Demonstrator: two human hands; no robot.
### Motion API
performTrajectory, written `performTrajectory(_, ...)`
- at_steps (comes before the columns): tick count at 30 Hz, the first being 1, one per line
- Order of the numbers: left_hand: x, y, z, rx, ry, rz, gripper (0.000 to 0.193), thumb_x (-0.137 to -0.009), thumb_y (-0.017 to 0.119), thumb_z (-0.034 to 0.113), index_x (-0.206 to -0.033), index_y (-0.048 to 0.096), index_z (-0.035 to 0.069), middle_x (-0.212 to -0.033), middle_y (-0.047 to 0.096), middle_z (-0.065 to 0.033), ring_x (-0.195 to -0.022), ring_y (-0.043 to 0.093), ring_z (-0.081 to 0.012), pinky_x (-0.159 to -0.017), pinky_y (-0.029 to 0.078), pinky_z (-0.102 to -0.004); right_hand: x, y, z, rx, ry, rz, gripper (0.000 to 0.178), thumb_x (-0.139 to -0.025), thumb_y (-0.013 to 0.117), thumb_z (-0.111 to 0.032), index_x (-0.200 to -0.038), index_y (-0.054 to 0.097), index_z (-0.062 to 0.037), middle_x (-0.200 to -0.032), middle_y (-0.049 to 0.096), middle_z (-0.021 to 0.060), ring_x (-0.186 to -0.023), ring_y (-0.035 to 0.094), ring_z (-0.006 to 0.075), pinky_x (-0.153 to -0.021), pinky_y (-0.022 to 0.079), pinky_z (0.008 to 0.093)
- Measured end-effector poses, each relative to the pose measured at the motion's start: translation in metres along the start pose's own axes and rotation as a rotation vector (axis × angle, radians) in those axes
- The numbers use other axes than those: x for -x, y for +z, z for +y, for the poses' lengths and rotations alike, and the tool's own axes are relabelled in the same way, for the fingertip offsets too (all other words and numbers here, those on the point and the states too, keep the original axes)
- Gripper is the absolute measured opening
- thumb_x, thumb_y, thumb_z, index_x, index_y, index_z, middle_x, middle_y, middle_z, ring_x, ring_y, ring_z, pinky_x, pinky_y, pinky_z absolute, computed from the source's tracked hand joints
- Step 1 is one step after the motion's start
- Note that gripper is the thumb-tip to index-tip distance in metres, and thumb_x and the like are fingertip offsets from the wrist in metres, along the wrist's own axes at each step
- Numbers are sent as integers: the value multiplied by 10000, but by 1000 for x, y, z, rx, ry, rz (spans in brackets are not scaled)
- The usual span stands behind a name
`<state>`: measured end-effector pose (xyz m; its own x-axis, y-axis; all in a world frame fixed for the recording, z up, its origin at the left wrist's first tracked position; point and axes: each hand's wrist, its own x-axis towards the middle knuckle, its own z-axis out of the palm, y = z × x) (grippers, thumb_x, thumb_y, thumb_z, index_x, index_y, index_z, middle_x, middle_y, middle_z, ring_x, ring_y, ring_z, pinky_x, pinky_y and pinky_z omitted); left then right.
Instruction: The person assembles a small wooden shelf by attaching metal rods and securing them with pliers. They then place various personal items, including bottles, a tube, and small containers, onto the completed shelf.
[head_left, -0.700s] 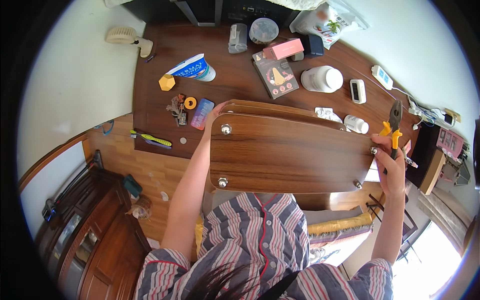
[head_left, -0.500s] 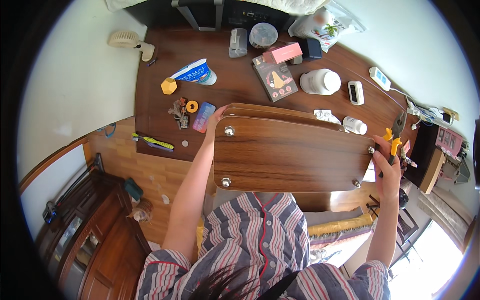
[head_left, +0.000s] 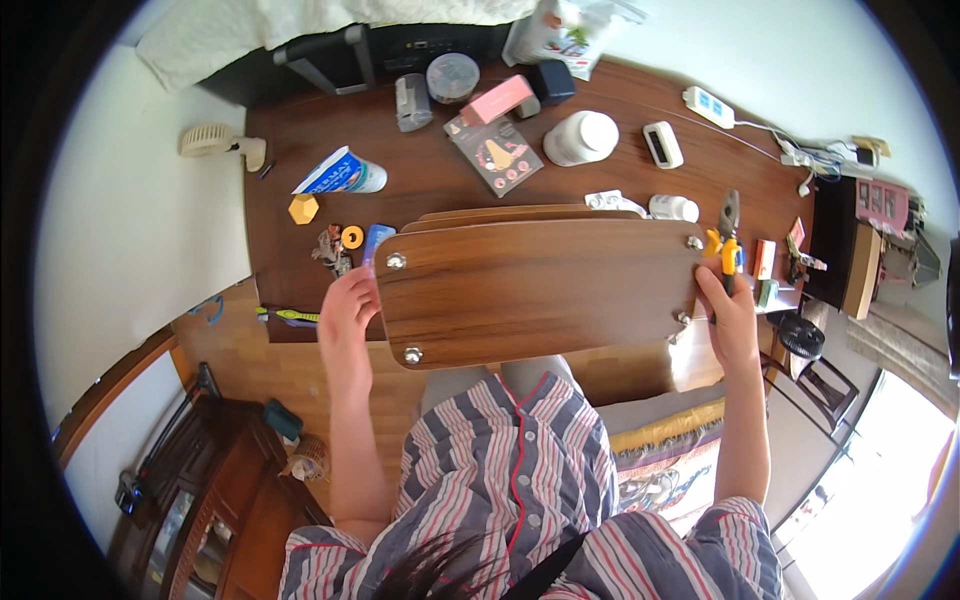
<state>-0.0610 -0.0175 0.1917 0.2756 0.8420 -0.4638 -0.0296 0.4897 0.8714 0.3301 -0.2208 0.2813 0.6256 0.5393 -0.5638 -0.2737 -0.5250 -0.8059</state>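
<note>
I hold a brown wooden board (head_left: 540,285) with metal fittings at its corners flat in front of my chest, above the desk's near edge. My left hand (head_left: 347,315) grips the board's left end. At the right end, my right hand (head_left: 727,312) holds the board and also a pair of pliers (head_left: 728,238) with yellow and black handles, jaws pointing away from me. A second wooden piece (head_left: 520,213) shows just behind the board's far edge.
The brown desk (head_left: 430,190) carries a white jar (head_left: 581,138), a pink box (head_left: 497,101), a booklet (head_left: 498,156), a blue and white tube (head_left: 340,174), a yellow block (head_left: 303,209), a tape roll (head_left: 352,237) and a white power strip (head_left: 709,101). A dark cabinet (head_left: 215,480) stands lower left.
The board has tipped to lie more level and come slightly nearer me. My right hand with the pliers shifted a little toward the left along with it.
</note>
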Motion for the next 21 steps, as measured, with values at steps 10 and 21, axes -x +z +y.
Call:
performTrajectory(10,100,51,-17,-137,808,-251,264,-937,540,157,-1123,574,-27,-1028,631,-164,-938,606,-264,-833,484,-370,-4,3,1,124,-97,-174,248,-992,619,-273,-1030,622,-27,-880,538,-43,-817,455,54,-765,380,220)
performTrajectory(21,67,213,-158,-662,468,-118,530,-857,724,55,-1324,487,-27,-1313,533,-133,-1218,514,-253,-1072,362,-373,-38,-61,103,225,-409,-74,235,-941,515,-2,-1127,658,-13,-1122,564,143,-940,615,289,-824,485,348)
